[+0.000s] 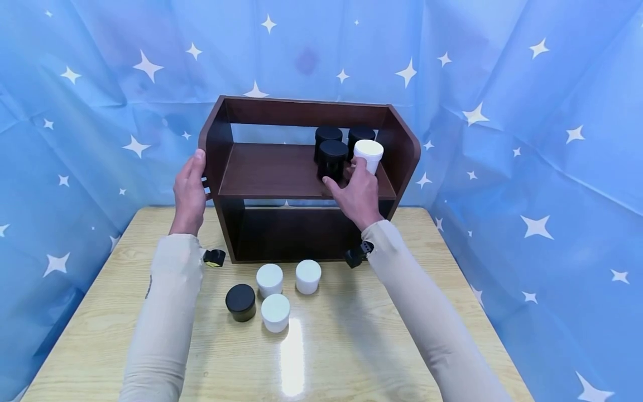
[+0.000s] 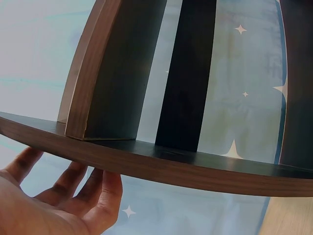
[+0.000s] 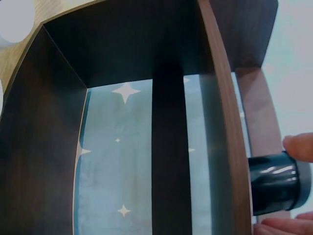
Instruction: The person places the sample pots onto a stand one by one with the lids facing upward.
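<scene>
A dark brown two-tier shelf stands at the back of the table. My left hand rests against the outer face of its left side panel, fingertips touching the wood. On the upper tier, my right hand holds the front black jar, thumb on its left and fingers on its right; the same black jar shows between them in the right wrist view. Close beside those fingers stands a white jar. Two more black jars, one black jar and another black jar, stand behind.
In front of the shelf, the table bears a black jar and three white ones: a left white jar, a right white jar and a nearer white jar. A blue star-patterned curtain surrounds the table.
</scene>
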A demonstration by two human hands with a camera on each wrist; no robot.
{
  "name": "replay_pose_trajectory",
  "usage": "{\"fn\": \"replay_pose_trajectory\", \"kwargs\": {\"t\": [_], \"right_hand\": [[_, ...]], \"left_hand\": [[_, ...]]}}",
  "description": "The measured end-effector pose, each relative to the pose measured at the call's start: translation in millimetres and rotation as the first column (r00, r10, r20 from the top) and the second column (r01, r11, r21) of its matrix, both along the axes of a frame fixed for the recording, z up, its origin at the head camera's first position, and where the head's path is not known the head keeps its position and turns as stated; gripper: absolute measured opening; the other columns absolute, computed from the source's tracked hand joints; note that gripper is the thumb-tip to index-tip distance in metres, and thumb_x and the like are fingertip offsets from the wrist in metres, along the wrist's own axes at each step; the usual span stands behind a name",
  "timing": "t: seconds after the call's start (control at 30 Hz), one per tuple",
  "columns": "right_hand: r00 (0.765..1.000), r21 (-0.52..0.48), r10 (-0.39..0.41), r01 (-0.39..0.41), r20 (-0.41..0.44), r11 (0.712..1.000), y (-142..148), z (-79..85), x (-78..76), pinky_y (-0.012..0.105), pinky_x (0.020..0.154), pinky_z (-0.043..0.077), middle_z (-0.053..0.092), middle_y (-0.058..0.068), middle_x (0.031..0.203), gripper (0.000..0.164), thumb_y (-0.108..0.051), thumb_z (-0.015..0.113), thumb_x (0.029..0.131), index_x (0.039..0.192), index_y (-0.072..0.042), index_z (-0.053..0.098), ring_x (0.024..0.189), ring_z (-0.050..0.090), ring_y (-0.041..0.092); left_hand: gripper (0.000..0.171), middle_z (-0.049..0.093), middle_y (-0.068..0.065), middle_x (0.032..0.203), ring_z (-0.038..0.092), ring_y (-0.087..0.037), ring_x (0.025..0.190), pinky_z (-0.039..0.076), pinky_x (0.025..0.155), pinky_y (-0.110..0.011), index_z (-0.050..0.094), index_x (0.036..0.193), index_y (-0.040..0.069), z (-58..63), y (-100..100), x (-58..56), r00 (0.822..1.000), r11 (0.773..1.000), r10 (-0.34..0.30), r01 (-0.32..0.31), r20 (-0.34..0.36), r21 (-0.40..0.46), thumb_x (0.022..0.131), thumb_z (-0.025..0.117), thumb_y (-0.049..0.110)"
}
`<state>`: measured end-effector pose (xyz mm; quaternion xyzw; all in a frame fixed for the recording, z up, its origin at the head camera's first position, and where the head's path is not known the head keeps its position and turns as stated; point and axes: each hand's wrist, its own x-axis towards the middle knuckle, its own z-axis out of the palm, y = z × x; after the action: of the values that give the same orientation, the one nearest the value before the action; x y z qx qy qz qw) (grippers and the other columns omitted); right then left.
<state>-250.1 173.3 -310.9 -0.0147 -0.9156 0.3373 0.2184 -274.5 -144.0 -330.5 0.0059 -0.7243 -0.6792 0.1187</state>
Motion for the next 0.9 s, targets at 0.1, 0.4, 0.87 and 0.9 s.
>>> {"fn": "replay_pose_trajectory", "kwargs": {"t": [0.1, 0.4, 0.87, 0.9], "right_hand": [[0.999, -0.008, -0.003, 0.002, -0.04, 1.0, 1.3, -0.8, 9.5, 0.051, 0.108, 0.049, 0.06, 0.018, 0.141, 0.072, -0.043, 0.074, 0.089, 0.142, -0.006, 0.041, 0.13, 0.06, 0.033], [0.944, -0.124, 0.176, -0.218, -0.279, 0.968, 9.1, -11.1, 34.8, 0.04, 0.101, 0.055, 0.068, 0.013, 0.13, 0.052, -0.027, 0.075, 0.092, 0.132, -0.004, 0.051, 0.12, 0.068, 0.025], [0.737, -0.172, 0.441, -0.591, -0.513, 0.788, -0.4, -54.4, 60.7, 0.03, 0.084, 0.06, 0.073, 0.019, 0.107, 0.03, 0.002, 0.077, 0.084, 0.111, 0.002, 0.066, 0.091, 0.073, 0.03], [0.733, -0.182, 0.447, -0.602, -0.513, 0.778, -1.9, -58.9, 61.7, 0.03, 0.084, 0.06, 0.073, 0.019, 0.107, 0.03, 0.003, 0.077, 0.083, 0.111, 0.002, 0.066, 0.091, 0.073, 0.029]], "left_hand": [[0.055, 0.055, 0.002, 0.133, 0.05, -0.017, 0.117, 0.044, 0.106, -0.052, 0.057, 0.137, 0.032, 0.0, -1.1, -0.2, 1.0, 1.0, 0.002, -0.002, 0.002, 0.003, 0.1, 0.035, 0.067], [0.054, 0.055, 0.004, 0.129, 0.05, -0.019, 0.115, 0.046, 0.099, -0.046, 0.058, 0.136, 0.03, -0.5, 0.4, -1.1, 1.0, 0.999, -0.003, 0.003, 0.004, 0.039, 0.1, 0.038, 0.066], [0.055, 0.054, -0.001, 0.137, 0.05, -0.02, 0.118, 0.045, 0.104, -0.051, 0.055, 0.139, 0.033, -1.4, 1.8, -0.4, 1.0, 1.0, 0.0, 0.0, 0.0, 0.016, 0.1, 0.035, 0.067], [0.055, 0.054, -0.001, 0.137, 0.05, -0.02, 0.118, 0.045, 0.105, -0.052, 0.055, 0.139, 0.033, -1.2, 1.9, -0.3, 1.0, 1.0, 0.0, 0.0, 0.0, 0.019, 0.1, 0.036, 0.067]]}}
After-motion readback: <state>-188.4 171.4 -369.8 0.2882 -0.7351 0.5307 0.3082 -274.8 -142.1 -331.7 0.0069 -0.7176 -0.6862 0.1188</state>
